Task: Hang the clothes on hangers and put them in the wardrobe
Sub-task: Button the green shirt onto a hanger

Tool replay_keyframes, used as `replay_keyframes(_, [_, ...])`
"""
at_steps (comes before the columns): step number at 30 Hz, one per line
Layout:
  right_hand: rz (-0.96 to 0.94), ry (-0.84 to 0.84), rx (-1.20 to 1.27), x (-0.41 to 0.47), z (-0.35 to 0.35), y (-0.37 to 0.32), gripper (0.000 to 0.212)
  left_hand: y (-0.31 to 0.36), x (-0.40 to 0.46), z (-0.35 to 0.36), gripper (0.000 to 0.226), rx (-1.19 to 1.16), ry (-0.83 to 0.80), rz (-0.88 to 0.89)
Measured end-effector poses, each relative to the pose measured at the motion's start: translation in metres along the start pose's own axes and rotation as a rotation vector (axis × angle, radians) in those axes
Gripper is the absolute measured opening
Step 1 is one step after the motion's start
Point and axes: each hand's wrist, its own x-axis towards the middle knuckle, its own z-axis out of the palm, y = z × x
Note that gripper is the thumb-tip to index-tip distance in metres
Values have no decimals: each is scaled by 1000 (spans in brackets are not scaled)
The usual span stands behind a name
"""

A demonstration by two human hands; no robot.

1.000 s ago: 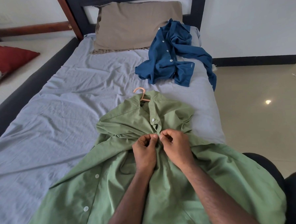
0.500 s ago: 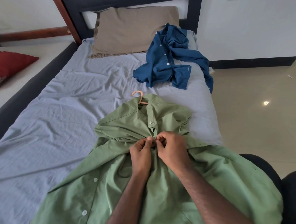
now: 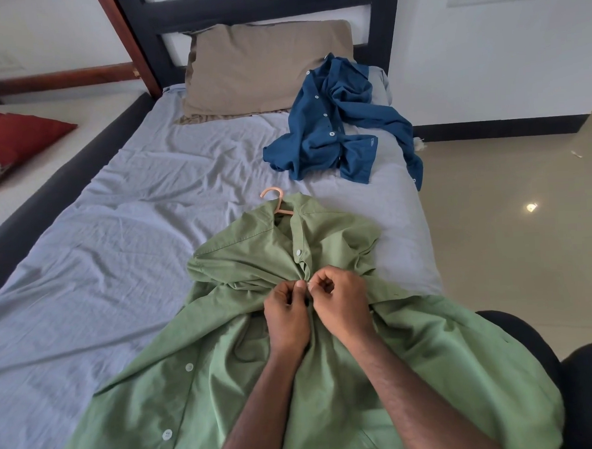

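Left hand (image 3: 286, 319) and right hand (image 3: 341, 306) pinched green shirt (image 3: 432, 371) placket, fingers curled; fastened button (image 3: 298, 252), hanger (image 3: 275, 201) beyond fingertips.

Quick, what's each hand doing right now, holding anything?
Left hand: closed, pinching the green shirt at its front placket.
Right hand: closed, pinching the same shirt's front edge, seemingly at a button.

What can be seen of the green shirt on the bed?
The green shirt is a light woven button-up with white buttons. It lies front up on the grey bedsheet, creased, its collar over a pale orange hanger whose hook sticks out. One upper button is fastened; below, the front lies open. The left hand and right hand pinch the placket together.
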Motion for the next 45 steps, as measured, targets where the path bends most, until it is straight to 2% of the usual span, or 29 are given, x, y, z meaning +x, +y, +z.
replay_keyframes(4, [98,-83,80,5,0,3,18,5,-3,3,25,45,45,-5])
replay_keyframes(7, [154,-135,199,8,-3,7,14,8,-8,6,17,98,93,-4])
replay_keyframes(9, [146,-108,260,9,-5,7,10,13,-4,7,16,143,87,27])
replay_keyframes(11, [43,-63,192,9,-6,6,5,18,11,6,16,169,60,49])
replay_keyframes(14, [-111,-36,-90,6,-8,4,21,25,40,-2,16,174,15,86])
replay_keyframes(17, [-134,-1,-316,5,-12,8,23,34,39,-17,10,251,-58,160])
replay_keyframes(22, [-121,38,-314,6,-15,13,9,25,-7,-58,9,456,89,483])
replay_keyframes(25, [-127,7,-354,3,-12,12,10,13,-14,-63,9,573,8,481])
replay_keyframes(30, [-125,21,-381,-1,-17,11,12,10,11,-60,21,770,53,431])
replay_keyframes(34, [-129,35,-350,-1,-19,10,14,11,21,-52,8,860,13,541])
replay_keyframes(36, [-144,40,-334,-1,-19,9,14,13,27,-49,4,882,0,629])
replay_keyframes(40, [-176,75,-284,-4,-25,7,12,32,28,-53,11,807,18,799])
replay_keyframes(43, [-208,125,-191,-4,-29,6,9,60,24,-70,21,714,77,830])
replay_keyframes(45, [-247,138,-133,-3,-29,5,14,75,20,-80,23,712,61,844])
